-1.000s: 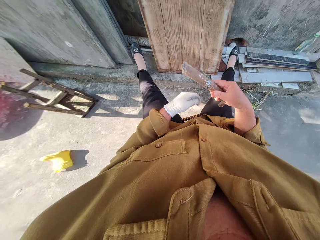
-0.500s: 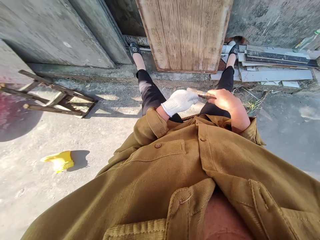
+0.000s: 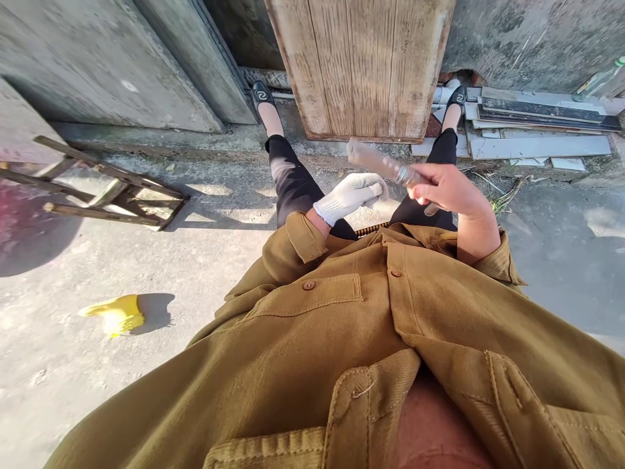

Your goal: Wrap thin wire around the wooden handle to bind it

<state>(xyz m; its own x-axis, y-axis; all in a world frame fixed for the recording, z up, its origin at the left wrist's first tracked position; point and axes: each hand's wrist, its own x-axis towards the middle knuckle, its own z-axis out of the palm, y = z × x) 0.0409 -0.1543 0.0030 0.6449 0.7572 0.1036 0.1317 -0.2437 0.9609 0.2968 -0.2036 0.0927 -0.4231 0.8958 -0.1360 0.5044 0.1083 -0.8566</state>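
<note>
Over my right knee, my bare right hand (image 3: 446, 189) grips a stick-like tool with a shiny wound collar (image 3: 378, 161). The tool's pale, blunt far end points up and left, blurred by motion. A short brown end shows below my fingers. My left hand (image 3: 354, 195) wears a white knitted glove and sits just left of the tool, apart from it. Its fingers are curled together, with thumb pressed to them; I cannot make out whether anything is in them.
A weathered wooden panel (image 3: 366, 71) stands between my feet. At left a wooden frame (image 3: 117, 176) lies on the concrete, with a yellow thing (image 3: 117, 314) nearer me. Stacked strips and boards (image 3: 541, 120) lie at right, below a bottle (image 3: 598, 81).
My right hand has moved slightly right and up, taking the tool away from my gloved left hand. The tool's far end has swung upward. My left hand stays almost in place.
</note>
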